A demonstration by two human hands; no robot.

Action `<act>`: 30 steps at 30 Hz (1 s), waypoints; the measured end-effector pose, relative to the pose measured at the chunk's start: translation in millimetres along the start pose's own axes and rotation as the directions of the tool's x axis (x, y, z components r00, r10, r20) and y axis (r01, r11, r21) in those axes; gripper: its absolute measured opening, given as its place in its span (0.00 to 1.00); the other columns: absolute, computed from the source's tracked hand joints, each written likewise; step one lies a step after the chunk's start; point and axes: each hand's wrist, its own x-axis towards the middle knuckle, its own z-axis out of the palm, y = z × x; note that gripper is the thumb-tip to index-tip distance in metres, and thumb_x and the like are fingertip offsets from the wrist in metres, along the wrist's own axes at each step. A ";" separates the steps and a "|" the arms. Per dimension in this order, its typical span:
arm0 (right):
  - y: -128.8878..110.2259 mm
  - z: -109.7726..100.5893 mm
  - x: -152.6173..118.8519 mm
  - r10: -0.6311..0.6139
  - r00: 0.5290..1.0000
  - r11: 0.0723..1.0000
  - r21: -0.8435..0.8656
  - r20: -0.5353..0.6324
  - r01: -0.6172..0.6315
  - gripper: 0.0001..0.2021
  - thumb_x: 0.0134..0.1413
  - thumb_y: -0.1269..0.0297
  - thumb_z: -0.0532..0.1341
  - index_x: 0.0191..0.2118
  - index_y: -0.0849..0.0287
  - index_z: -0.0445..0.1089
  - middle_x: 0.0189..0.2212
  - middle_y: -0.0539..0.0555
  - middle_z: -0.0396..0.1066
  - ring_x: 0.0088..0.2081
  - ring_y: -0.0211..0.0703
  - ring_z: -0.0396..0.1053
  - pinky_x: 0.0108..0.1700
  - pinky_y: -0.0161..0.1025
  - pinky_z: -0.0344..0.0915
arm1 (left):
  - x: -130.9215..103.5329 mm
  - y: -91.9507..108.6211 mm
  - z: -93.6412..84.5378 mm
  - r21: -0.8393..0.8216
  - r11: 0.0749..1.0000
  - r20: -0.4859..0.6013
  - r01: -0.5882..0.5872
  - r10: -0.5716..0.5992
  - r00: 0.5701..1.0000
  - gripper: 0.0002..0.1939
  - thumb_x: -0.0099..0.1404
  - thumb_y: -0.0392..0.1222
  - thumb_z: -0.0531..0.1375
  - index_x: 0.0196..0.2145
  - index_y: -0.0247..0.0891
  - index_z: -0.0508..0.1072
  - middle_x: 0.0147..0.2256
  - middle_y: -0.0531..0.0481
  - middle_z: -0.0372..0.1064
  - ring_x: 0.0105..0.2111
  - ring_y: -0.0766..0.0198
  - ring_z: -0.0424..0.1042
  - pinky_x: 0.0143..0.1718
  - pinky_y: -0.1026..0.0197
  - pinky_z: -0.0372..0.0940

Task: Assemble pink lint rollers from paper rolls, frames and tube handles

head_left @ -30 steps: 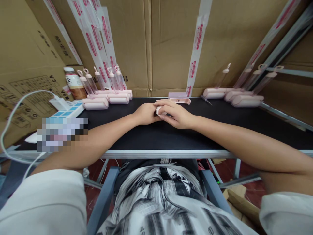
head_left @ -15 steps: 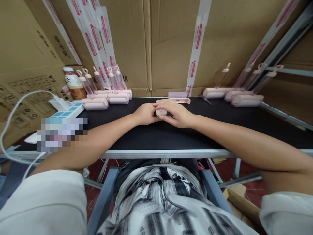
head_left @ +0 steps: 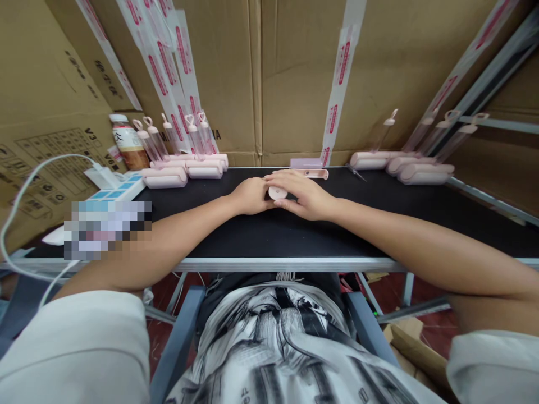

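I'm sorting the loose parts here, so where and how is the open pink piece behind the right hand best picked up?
Probably pinch the open pink piece at its right end, coming from the right. Its left part is hidden behind the right hand, and a mauve block sits behind it; its right end juts past both.

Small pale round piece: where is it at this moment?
The round piece is near the centre of the head view, between the left hand and right hand, over the black tabletop.
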 end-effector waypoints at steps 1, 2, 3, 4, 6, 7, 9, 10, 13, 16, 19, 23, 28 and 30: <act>-0.5 0.3 -0.2 0.000 1.000 1.000 -0.002 0.003 0.000 0.23 0.75 0.59 0.62 0.70 0.57 0.70 0.67 0.67 0.74 0.68 0.63 0.71 0.68 0.68 0.69 | 0.1 -0.8 0.6 -0.002 1.000 0.001 -0.003 0.003 1.000 0.19 0.70 0.54 0.68 0.48 0.36 0.84 0.46 0.39 0.86 0.48 0.44 0.85 0.45 0.55 0.74; -0.9 0.6 -0.3 0.005 1.000 1.000 -0.001 0.008 -0.005 0.22 0.75 0.60 0.61 0.69 0.56 0.70 0.67 0.67 0.74 0.68 0.63 0.71 0.68 0.68 0.68 | 0.2 -1.6 1.2 -0.008 1.000 0.001 -0.005 0.005 1.000 0.18 0.70 0.53 0.68 0.48 0.36 0.84 0.46 0.39 0.86 0.48 0.45 0.85 0.45 0.55 0.74; -1.4 1.1 -0.5 0.015 1.000 1.000 0.004 0.013 -0.015 0.22 0.75 0.61 0.60 0.69 0.55 0.70 0.68 0.66 0.73 0.69 0.63 0.70 0.68 0.69 0.68 | 0.3 -2.4 1.6 -0.016 1.000 0.001 -0.007 0.007 1.000 0.17 0.70 0.53 0.68 0.47 0.37 0.85 0.46 0.40 0.86 0.48 0.45 0.85 0.45 0.55 0.74; -1.5 1.7 -0.7 0.026 1.000 1.000 0.014 0.018 -0.026 0.22 0.76 0.60 0.60 0.69 0.54 0.70 0.68 0.66 0.73 0.69 0.63 0.69 0.69 0.69 0.67 | 0.4 -3.1 1.9 -0.024 1.000 0.000 -0.007 0.007 1.000 0.17 0.70 0.53 0.68 0.47 0.37 0.85 0.46 0.41 0.86 0.48 0.45 0.85 0.45 0.55 0.74; -0.8 3.3 -1.7 0.047 0.999 0.998 0.041 0.018 -0.048 0.22 0.76 0.59 0.59 0.70 0.53 0.70 0.69 0.66 0.72 0.70 0.63 0.69 0.70 0.70 0.66 | 0.3 -3.7 1.7 -0.025 1.000 -0.006 0.000 0.000 1.000 0.18 0.70 0.52 0.68 0.49 0.37 0.84 0.48 0.40 0.86 0.49 0.45 0.85 0.46 0.55 0.74; 0.3 4.2 -2.6 0.059 0.998 0.997 0.052 0.011 -0.060 0.23 0.76 0.57 0.60 0.71 0.53 0.69 0.69 0.67 0.72 0.70 0.64 0.69 0.70 0.70 0.66 | 0.0 -3.6 1.2 -0.020 1.000 -0.006 0.004 -0.005 1.000 0.18 0.69 0.52 0.68 0.50 0.37 0.83 0.49 0.40 0.85 0.50 0.45 0.85 0.47 0.54 0.74; 3.7 6.3 -5.1 0.093 0.996 0.994 0.064 -0.003 -0.093 0.27 0.74 0.53 0.62 0.72 0.54 0.66 0.69 0.69 0.70 0.70 0.65 0.68 0.70 0.70 0.65 | -0.9 -2.3 -0.2 -0.014 1.000 -0.002 0.015 -0.015 1.000 0.19 0.69 0.51 0.68 0.52 0.36 0.82 0.50 0.39 0.85 0.50 0.44 0.85 0.48 0.53 0.75; 6.0 7.2 -6.6 0.118 0.993 0.991 0.071 -0.007 -0.117 0.30 0.73 0.50 0.63 0.73 0.54 0.64 0.69 0.70 0.70 0.70 0.66 0.68 0.70 0.70 0.65 | -1.6 -1.2 -1.1 -0.017 1.000 -0.002 0.019 -0.019 1.000 0.20 0.69 0.51 0.67 0.53 0.36 0.80 0.50 0.39 0.85 0.50 0.44 0.85 0.48 0.53 0.75; 12.8 9.7 -11.4 0.199 0.980 0.973 0.118 0.019 -0.199 0.39 0.68 0.41 0.66 0.75 0.56 0.59 0.69 0.72 0.68 0.69 0.68 0.69 0.69 0.70 0.66 | -3.7 2.8 -3.6 -0.035 0.999 -0.013 0.008 -0.008 1.000 0.24 0.69 0.48 0.66 0.59 0.38 0.76 0.54 0.40 0.83 0.52 0.43 0.84 0.48 0.52 0.75; 17.3 11.2 -14.9 0.242 0.967 0.953 0.169 0.074 -0.252 0.44 0.65 0.36 0.67 0.75 0.57 0.57 0.68 0.72 0.68 0.67 0.68 0.69 0.67 0.69 0.67 | -4.5 6.5 -5.6 -0.032 0.999 -0.001 -0.012 0.012 1.000 0.25 0.69 0.46 0.65 0.61 0.39 0.73 0.56 0.40 0.82 0.53 0.44 0.84 0.49 0.52 0.74; 18.4 11.8 -16.1 0.239 0.966 0.948 0.193 0.103 -0.255 0.45 0.65 0.36 0.66 0.76 0.57 0.55 0.69 0.72 0.67 0.68 0.68 0.68 0.68 0.68 0.67 | -4.0 8.7 -6.6 -0.017 1.000 0.019 -0.012 0.012 1.000 0.20 0.69 0.45 0.65 0.57 0.37 0.75 0.54 0.39 0.83 0.51 0.44 0.84 0.48 0.52 0.74; 17.9 11.7 -15.8 0.233 0.967 0.946 0.205 0.103 -0.250 0.44 0.66 0.37 0.67 0.76 0.57 0.56 0.69 0.71 0.67 0.68 0.67 0.68 0.69 0.68 0.66 | -3.3 9.5 -6.7 -0.009 1.000 0.015 -0.007 0.007 1.000 0.19 0.69 0.45 0.66 0.55 0.37 0.76 0.52 0.40 0.84 0.50 0.44 0.84 0.47 0.52 0.74; 18.2 12.7 -15.9 0.252 0.962 0.937 0.222 0.102 -0.269 0.44 0.66 0.35 0.66 0.77 0.56 0.57 0.69 0.70 0.67 0.68 0.66 0.68 0.70 0.67 0.65 | -3.6 10.5 -7.0 -0.006 1.000 0.021 -0.004 0.004 1.000 0.18 0.70 0.46 0.66 0.54 0.36 0.77 0.51 0.38 0.84 0.49 0.43 0.85 0.46 0.52 0.74; 18.1 13.3 -16.0 0.254 0.962 0.935 0.227 0.101 -0.271 0.44 0.66 0.35 0.65 0.77 0.56 0.57 0.70 0.70 0.67 0.68 0.66 0.68 0.70 0.67 0.65 | -3.7 10.3 -7.1 -0.009 1.000 0.020 -0.005 0.005 1.000 0.18 0.70 0.47 0.66 0.54 0.36 0.77 0.51 0.38 0.84 0.49 0.42 0.85 0.46 0.52 0.74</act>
